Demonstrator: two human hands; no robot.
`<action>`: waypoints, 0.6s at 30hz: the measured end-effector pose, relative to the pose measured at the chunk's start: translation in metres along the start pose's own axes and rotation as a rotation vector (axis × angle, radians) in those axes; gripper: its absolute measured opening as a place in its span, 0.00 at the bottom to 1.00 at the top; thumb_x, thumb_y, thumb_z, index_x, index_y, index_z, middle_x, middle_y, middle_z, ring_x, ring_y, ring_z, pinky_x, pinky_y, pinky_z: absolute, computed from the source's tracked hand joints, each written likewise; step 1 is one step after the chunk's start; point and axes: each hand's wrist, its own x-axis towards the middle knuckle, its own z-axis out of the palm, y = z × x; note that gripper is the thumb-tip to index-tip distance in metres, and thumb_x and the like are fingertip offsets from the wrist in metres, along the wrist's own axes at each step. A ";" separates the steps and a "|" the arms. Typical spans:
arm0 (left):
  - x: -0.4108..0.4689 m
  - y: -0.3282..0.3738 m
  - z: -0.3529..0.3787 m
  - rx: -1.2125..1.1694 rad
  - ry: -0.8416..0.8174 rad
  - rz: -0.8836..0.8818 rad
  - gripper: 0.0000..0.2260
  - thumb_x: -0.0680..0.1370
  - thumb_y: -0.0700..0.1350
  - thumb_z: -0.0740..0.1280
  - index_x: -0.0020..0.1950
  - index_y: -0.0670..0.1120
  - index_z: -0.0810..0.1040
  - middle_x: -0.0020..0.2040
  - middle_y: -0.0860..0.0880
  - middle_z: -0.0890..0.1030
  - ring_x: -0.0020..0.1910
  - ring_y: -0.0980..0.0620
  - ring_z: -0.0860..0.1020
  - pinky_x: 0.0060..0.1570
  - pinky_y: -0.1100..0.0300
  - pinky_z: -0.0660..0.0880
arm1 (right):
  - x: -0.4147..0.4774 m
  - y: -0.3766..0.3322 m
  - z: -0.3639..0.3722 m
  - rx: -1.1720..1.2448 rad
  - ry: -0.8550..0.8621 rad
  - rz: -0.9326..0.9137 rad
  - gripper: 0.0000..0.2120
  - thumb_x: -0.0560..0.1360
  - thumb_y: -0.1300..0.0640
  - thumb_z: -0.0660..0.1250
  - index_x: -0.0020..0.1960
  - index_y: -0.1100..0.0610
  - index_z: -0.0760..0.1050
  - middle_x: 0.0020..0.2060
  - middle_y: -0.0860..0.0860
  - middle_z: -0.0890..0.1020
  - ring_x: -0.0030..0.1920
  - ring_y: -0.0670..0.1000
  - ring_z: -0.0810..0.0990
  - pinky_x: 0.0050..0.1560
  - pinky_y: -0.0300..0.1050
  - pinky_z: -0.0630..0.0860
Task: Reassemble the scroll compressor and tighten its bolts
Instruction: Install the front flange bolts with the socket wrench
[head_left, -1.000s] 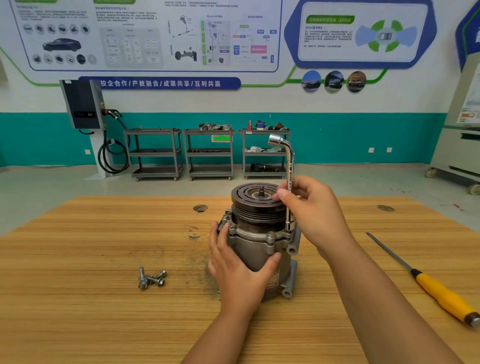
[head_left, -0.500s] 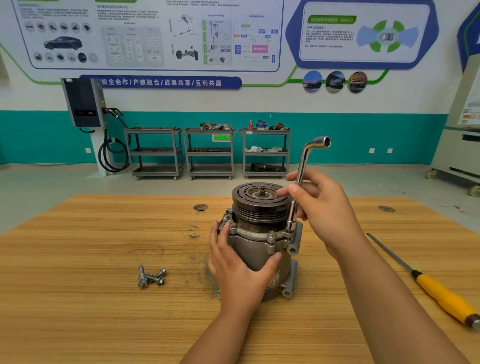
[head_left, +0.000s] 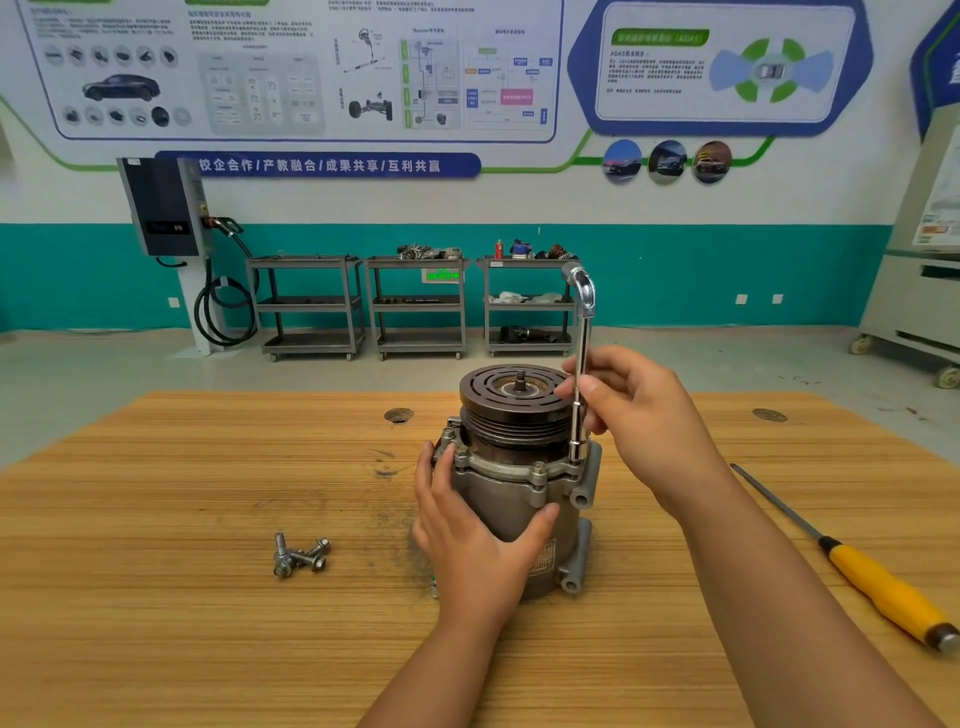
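Room: a workshop with posters on the far wall and three shelf trolleys (head_left: 415, 306) on the floor under them.
Worktop: the wooden worktop (head_left: 182, 597) fills the near half of the view, with its far edge behind the work.
Scroll compressor: the scroll compressor (head_left: 511, 499) stands upright at the middle of the worktop, with its pulley (head_left: 511, 389) on top.
Left hand: the left hand (head_left: 467, 535) grips the housing from the near left side, thumb on the right and fingers round the left.
Right hand: the right hand (head_left: 639, 415) pinches the shaft of the socket wrench (head_left: 583, 364) about halfway up; it is the hand nearer to the tool.
Wrench axis: the long axis is upright, with the socket down on the right side of the flange. The bolt under it is hidden, and the bent top is above the pulley.
Flange bolts: other flange bolts (head_left: 538, 469) sit in place round the rim.
Open room: the shaft runs just beside the pulley rim, so I judge it must stay vertical. The space above is free for the bent end to sweep.
Yellow-handled tool: the yellow-handled tool (head_left: 878, 587) lies at the right, well apart.
Loose bolts: the loose bolts (head_left: 298, 556) lie in a small heap near left of the compressor, so I judge more remain to fit.
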 end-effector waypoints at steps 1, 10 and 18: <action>0.000 0.000 0.000 0.002 0.002 0.001 0.45 0.62 0.69 0.66 0.73 0.52 0.55 0.77 0.48 0.57 0.72 0.60 0.53 0.69 0.40 0.56 | 0.000 0.000 0.000 -0.004 -0.007 0.001 0.11 0.79 0.64 0.61 0.48 0.48 0.74 0.40 0.47 0.82 0.29 0.37 0.75 0.32 0.31 0.72; 0.000 0.002 -0.001 -0.011 -0.002 0.001 0.47 0.61 0.69 0.66 0.74 0.49 0.56 0.76 0.48 0.57 0.73 0.57 0.54 0.69 0.43 0.54 | -0.002 0.000 0.002 -0.090 0.031 -0.051 0.06 0.76 0.56 0.67 0.47 0.45 0.74 0.44 0.43 0.79 0.33 0.42 0.72 0.39 0.42 0.70; 0.001 0.002 -0.001 -0.001 -0.005 -0.020 0.48 0.61 0.69 0.66 0.74 0.45 0.58 0.77 0.48 0.56 0.73 0.58 0.54 0.70 0.40 0.55 | -0.001 -0.005 -0.002 -0.146 -0.104 -0.027 0.11 0.79 0.62 0.61 0.44 0.48 0.75 0.38 0.43 0.82 0.40 0.36 0.78 0.44 0.37 0.70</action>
